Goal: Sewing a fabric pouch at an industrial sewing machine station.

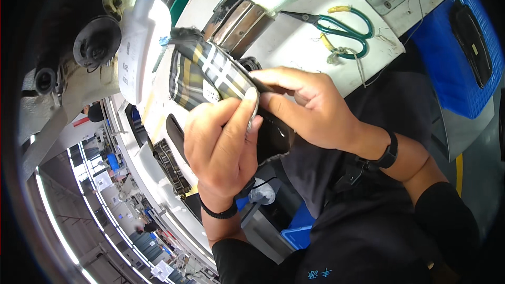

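Note:
Between my two hands is a sewn piece with plaid fabric (184,76) in black, white and tan, and a small white label on it. A dark, smooth panel (274,139) hangs below my fingers, seemingly part of the same piece. My left hand (221,144) is closed, pinching the piece's edge between thumb and fingers. From the other side, my right hand (310,108) grips the same edge with thumb and forefinger. What lies between the fingertips is partly hidden.
Thread scissors (311,18) with green handles rest on a white board (368,16) beyond my right hand. A metal block (242,29) stands behind the fabric. Sewing machine parts (97,42) are at the upper left. At far right, a blue basket (444,92) holds a dark pouch (473,47).

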